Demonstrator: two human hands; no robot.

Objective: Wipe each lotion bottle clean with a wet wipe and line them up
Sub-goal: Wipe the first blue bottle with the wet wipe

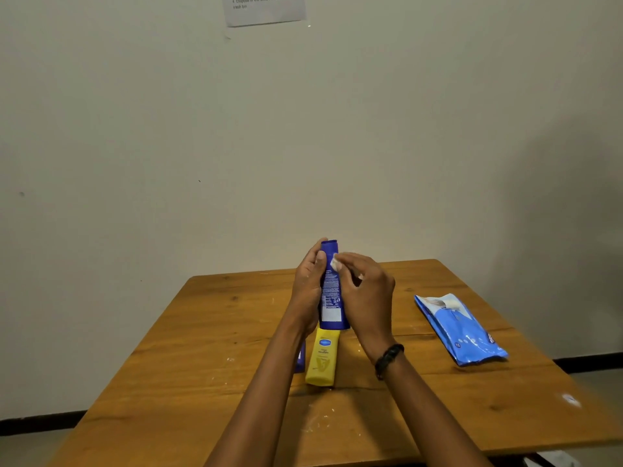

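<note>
Left hand (308,288) grips the tall dark-blue plastic lotion bottle (332,298), upright above the worn wooden table (202,332). Right hand (365,298) pinches a small wadded white wet wipe (335,264) against its upper end. Best bet: turn the bottle with the left hand and drag the wipe cap-to-base. It's smooth and probably slick once wet. The yellow plastic bottle (322,360) lies flat below, and the crinkly blue wipe pack (460,332) is off right.

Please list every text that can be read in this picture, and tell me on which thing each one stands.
"4 Dispose of the used wet wipe in the trash bin": paper sheet on the wall.
On the blue bottle: back-label print, too small to read.
On the yellow bottle: an oval logo, too blurred.
On the wipe pack: lettering, too blurred.
</note>
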